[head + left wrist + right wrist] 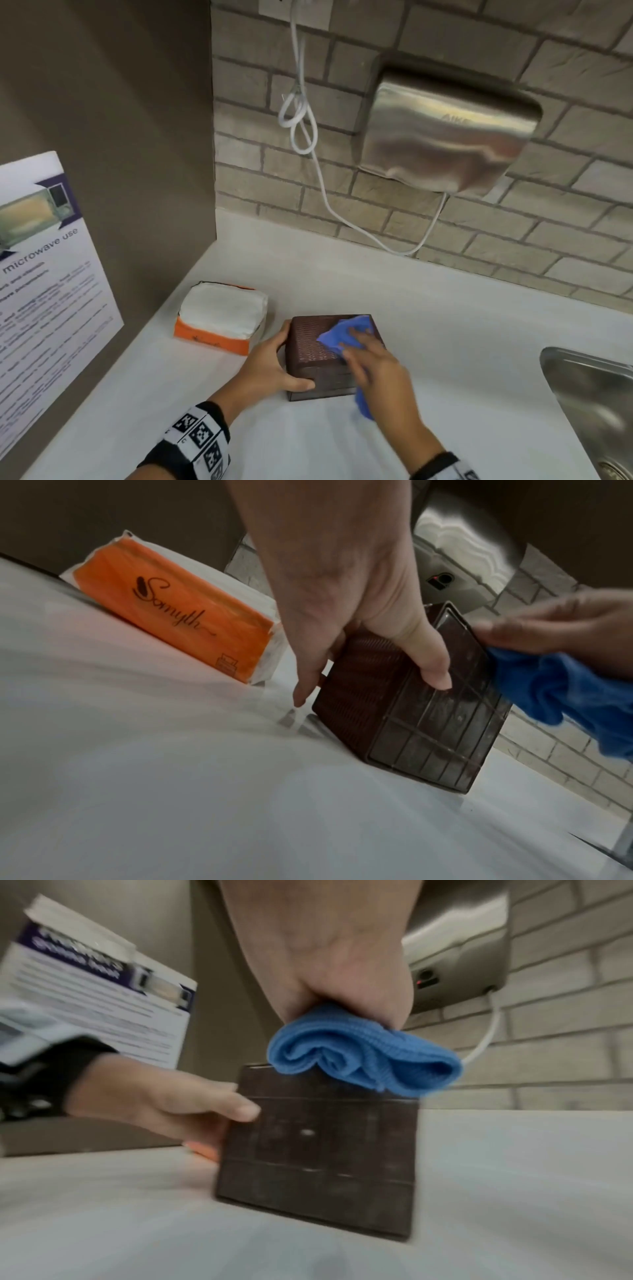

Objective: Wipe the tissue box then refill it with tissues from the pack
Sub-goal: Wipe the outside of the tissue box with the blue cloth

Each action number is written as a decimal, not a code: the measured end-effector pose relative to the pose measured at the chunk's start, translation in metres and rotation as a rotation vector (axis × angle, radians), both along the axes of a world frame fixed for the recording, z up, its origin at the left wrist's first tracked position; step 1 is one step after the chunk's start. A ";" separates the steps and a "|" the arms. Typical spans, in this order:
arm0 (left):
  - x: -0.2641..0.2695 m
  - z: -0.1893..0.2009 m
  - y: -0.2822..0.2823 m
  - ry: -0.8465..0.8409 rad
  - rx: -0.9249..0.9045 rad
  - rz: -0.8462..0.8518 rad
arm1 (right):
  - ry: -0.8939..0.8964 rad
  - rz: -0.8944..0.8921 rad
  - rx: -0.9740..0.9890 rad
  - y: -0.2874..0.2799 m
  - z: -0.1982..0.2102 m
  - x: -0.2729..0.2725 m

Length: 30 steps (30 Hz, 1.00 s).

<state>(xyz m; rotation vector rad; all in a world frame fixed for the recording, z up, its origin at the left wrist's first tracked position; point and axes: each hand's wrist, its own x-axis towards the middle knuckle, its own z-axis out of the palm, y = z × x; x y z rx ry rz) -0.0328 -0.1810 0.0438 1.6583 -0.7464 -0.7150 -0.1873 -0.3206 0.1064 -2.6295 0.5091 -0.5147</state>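
Note:
A dark brown woven-pattern tissue box [320, 353] [404, 710] [318, 1148] stands on the white counter [428, 325]. My left hand [270, 366] [369, 653] grips its left side, thumb on the near face and fingers behind. My right hand [373, 363] [339, 988] holds a blue cloth [342, 334] [561, 693] [363, 1053] against the top of the box. An orange and white tissue pack [222, 317] [174, 610] lies on the counter to the left of the box, apart from it.
A steel sink [596, 404] is set into the counter at the right. A metal hand dryer [445, 137] with a white cord [301, 120] hangs on the brick wall behind. A microwave notice [51, 274] is stuck on the brown panel at the left.

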 end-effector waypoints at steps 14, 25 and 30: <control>0.003 -0.007 -0.002 -0.073 0.086 -0.019 | 0.263 -0.305 -0.054 -0.002 0.000 0.051; 0.001 -0.008 -0.002 -0.036 0.083 0.015 | 0.157 -0.110 -0.009 -0.025 0.000 0.051; 0.003 -0.011 -0.003 -0.051 0.090 0.043 | 0.130 -0.321 -0.122 0.005 0.010 0.068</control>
